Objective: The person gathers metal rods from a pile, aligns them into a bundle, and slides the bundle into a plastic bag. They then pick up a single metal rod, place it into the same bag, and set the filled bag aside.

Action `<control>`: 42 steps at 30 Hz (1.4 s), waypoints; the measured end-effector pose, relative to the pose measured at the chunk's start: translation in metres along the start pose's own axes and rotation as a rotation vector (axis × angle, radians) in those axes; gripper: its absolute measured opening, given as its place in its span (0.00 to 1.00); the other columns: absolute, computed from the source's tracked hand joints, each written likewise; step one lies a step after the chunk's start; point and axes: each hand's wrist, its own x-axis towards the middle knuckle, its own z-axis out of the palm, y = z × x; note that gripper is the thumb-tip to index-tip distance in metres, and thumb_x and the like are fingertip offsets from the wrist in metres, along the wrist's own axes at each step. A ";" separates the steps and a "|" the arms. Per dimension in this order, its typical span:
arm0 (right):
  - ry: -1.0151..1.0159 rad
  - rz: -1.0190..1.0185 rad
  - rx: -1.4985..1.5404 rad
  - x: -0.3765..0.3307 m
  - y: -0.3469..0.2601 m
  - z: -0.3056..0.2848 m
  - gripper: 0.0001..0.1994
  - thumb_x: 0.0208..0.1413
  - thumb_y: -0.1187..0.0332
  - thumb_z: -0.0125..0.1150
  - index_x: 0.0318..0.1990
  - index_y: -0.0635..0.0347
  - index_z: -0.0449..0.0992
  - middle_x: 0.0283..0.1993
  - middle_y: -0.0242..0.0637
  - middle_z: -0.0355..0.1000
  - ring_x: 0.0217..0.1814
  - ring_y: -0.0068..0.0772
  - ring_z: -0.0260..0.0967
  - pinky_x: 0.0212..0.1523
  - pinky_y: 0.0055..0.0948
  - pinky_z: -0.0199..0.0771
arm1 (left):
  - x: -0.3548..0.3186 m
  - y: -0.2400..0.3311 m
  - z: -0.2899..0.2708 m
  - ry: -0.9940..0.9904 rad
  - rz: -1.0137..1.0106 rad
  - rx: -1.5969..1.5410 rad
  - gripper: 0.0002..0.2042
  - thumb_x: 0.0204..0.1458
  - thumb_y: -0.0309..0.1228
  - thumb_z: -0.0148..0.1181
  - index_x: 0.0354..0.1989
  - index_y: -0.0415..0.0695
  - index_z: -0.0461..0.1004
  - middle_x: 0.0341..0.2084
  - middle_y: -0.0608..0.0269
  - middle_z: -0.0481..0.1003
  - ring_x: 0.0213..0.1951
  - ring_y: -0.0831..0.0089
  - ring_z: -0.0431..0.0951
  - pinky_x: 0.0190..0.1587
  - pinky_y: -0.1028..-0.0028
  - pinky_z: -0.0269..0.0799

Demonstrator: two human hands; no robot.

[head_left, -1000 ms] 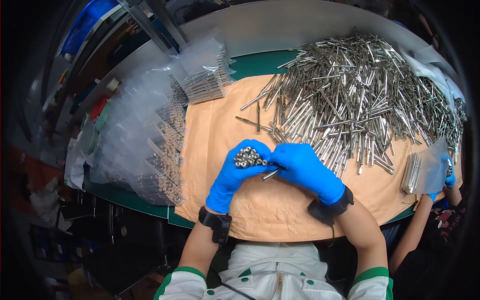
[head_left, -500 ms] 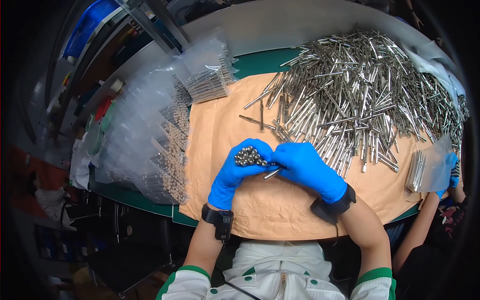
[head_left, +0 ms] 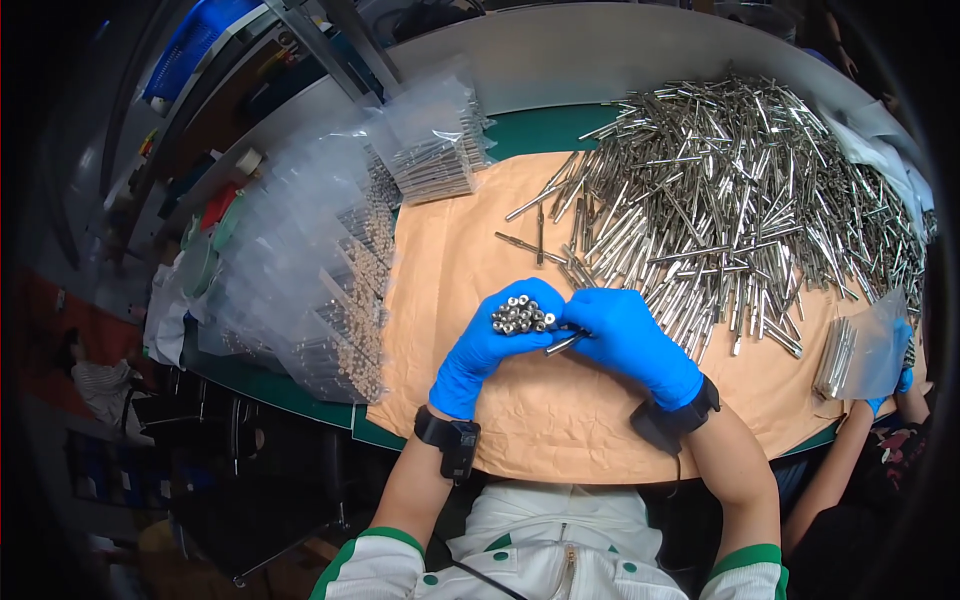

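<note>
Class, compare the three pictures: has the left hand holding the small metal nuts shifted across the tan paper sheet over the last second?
No. The left hand and its nuts stay at the same spot on the tan paper, just below the pile of metal rods.

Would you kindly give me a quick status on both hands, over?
Left hand cupping nuts. Right hand pinching a pin beside them. Pin pile behind; nothing between.

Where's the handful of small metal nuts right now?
In the head view, the small metal nuts sit cupped in the left hand, centre frame over the tan paper, beside the right hand.
</note>
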 end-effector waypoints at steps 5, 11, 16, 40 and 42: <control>-0.031 0.065 -0.015 -0.002 0.006 -0.006 0.10 0.43 0.64 0.60 0.36 0.49 0.72 0.26 0.33 0.68 0.29 0.38 0.69 0.26 0.33 0.67 | 0.007 0.002 0.012 0.056 -0.105 -0.027 0.19 0.37 0.19 0.63 0.41 0.41 0.69 0.41 0.61 0.70 0.43 0.73 0.72 0.48 0.73 0.69; -0.049 0.067 0.132 0.016 -0.004 -0.006 0.17 0.41 0.68 0.62 0.43 0.51 0.72 0.33 0.40 0.71 0.32 0.42 0.70 0.29 0.34 0.69 | 0.004 0.019 0.015 0.100 -0.066 -0.013 0.20 0.43 0.19 0.61 0.47 0.38 0.67 0.42 0.61 0.71 0.44 0.74 0.71 0.48 0.75 0.69; 0.027 0.184 0.126 -0.004 0.009 0.021 0.07 0.38 0.74 0.64 0.23 0.62 0.71 0.20 0.46 0.66 0.21 0.46 0.64 0.22 0.32 0.63 | -0.001 -0.011 0.002 0.039 0.200 -0.042 0.19 0.42 0.22 0.64 0.45 0.40 0.68 0.40 0.63 0.72 0.44 0.75 0.70 0.49 0.76 0.66; 0.019 0.247 0.193 -0.002 0.010 0.018 0.09 0.40 0.76 0.64 0.22 0.66 0.67 0.17 0.38 0.61 0.18 0.22 0.55 0.20 0.25 0.57 | 0.006 -0.022 0.003 0.117 0.150 -0.137 0.19 0.39 0.21 0.65 0.42 0.42 0.69 0.34 0.68 0.73 0.39 0.81 0.71 0.44 0.79 0.68; 0.024 0.245 0.187 -0.003 0.009 0.019 0.10 0.39 0.76 0.64 0.21 0.66 0.66 0.16 0.38 0.61 0.18 0.22 0.55 0.20 0.25 0.57 | 0.007 -0.021 0.003 0.119 0.158 -0.149 0.19 0.39 0.21 0.65 0.42 0.42 0.69 0.34 0.68 0.73 0.39 0.81 0.71 0.44 0.79 0.68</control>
